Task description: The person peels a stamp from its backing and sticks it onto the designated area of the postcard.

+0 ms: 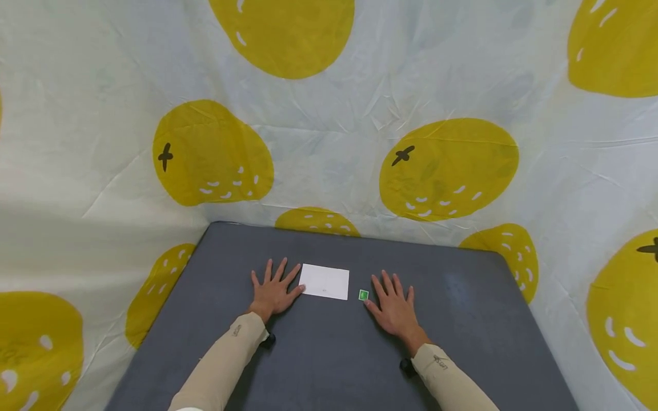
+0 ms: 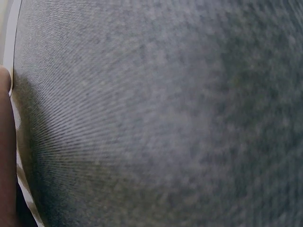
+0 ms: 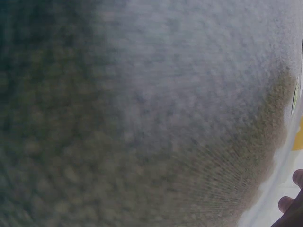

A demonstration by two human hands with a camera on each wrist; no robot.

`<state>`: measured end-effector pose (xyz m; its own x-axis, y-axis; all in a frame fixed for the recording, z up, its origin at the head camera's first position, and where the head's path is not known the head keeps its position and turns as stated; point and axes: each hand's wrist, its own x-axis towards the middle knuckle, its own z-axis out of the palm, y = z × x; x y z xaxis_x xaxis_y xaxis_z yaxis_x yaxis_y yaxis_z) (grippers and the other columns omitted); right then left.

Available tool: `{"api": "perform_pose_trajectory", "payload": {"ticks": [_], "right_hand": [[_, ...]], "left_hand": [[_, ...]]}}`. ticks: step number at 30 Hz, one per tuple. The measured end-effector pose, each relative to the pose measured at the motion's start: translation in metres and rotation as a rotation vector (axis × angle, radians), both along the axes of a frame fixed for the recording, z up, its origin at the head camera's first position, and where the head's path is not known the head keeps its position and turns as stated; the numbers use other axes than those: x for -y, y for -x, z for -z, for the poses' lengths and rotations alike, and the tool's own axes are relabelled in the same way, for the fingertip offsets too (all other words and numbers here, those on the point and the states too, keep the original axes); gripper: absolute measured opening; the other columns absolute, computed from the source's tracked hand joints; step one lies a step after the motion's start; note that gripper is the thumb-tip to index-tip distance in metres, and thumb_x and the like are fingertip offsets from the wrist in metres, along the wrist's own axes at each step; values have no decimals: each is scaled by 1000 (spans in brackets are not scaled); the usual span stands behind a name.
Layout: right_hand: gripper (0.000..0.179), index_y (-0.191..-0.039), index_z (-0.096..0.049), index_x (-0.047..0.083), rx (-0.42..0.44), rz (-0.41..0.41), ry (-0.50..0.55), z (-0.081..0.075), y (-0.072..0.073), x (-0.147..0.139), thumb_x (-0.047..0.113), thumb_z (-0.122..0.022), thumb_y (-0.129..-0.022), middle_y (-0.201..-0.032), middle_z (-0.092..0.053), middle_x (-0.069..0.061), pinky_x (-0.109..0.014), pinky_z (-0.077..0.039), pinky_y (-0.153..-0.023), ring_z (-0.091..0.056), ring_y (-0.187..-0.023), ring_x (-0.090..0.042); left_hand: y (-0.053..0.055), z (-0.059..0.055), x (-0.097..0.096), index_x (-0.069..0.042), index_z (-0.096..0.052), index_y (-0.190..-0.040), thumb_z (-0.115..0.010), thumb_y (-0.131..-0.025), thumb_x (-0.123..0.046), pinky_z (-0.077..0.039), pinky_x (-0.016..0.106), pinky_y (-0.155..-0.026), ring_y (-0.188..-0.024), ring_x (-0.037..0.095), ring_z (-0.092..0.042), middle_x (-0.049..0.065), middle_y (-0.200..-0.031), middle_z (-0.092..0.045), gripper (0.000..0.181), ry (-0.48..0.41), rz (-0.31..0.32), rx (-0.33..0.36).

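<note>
A white rectangular sheet, like an envelope or card [image 1: 324, 282], lies flat on the dark grey table [image 1: 308, 354]. My left hand [image 1: 273, 293] rests palm down at its left, fingers spread, the thumb tip touching the sheet's lower left edge. To the right of the sheet lies a small green square with a white border, like a stamp or sticker [image 1: 363, 295]. Beside it my right hand [image 1: 396, 312] rests palm down with fingers spread, its thumb tip at the square's lower edge. In both wrist views the table surface fills most of the picture, blurred.
A pale cloth [image 1: 329, 160] printed with large yellow fruit hangs behind the table and along its sides. The table's far edge [image 1: 339, 236] meets this cloth. Each wrist carries a small black device, partly under the beige sleeves [image 1: 226, 359].
</note>
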<state>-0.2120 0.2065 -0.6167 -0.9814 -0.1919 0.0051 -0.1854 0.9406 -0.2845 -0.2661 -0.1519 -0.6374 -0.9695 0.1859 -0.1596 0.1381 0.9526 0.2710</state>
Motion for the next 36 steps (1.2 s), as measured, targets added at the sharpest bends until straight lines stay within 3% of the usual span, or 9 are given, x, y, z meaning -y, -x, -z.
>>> {"api": "perform_pose_trajectory", "payload": {"ticks": [17,30,36], "right_hand": [[72,-164,-35,20,24,-24,16,-6,6,2,52,-57,-104,-174,-24,-16,-81,-11,-120,-18,-161,-46],[67,-162,-40,25,74,-29,33,-4,8,2,50,-60,-103,-173,-26,-14,-81,-10,-120,-17,-161,-46],[63,-160,-45,29,80,-40,51,-4,8,4,49,-61,-103,-173,-28,-13,-82,-11,-119,-17,-161,-46]], "left_hand": [[5,-3,-5,-52,-15,-163,-29,-101,-78,16,83,-115,-163,41,15,-1,-179,5,69,35,17,68],[-2,-19,-10,-49,-20,-164,-34,-104,-71,14,82,-117,-164,41,13,1,-179,2,65,29,2,89],[-1,-18,-9,-48,-21,-164,-36,-104,-71,15,82,-116,-163,42,13,1,-179,2,66,12,-1,92]]}}
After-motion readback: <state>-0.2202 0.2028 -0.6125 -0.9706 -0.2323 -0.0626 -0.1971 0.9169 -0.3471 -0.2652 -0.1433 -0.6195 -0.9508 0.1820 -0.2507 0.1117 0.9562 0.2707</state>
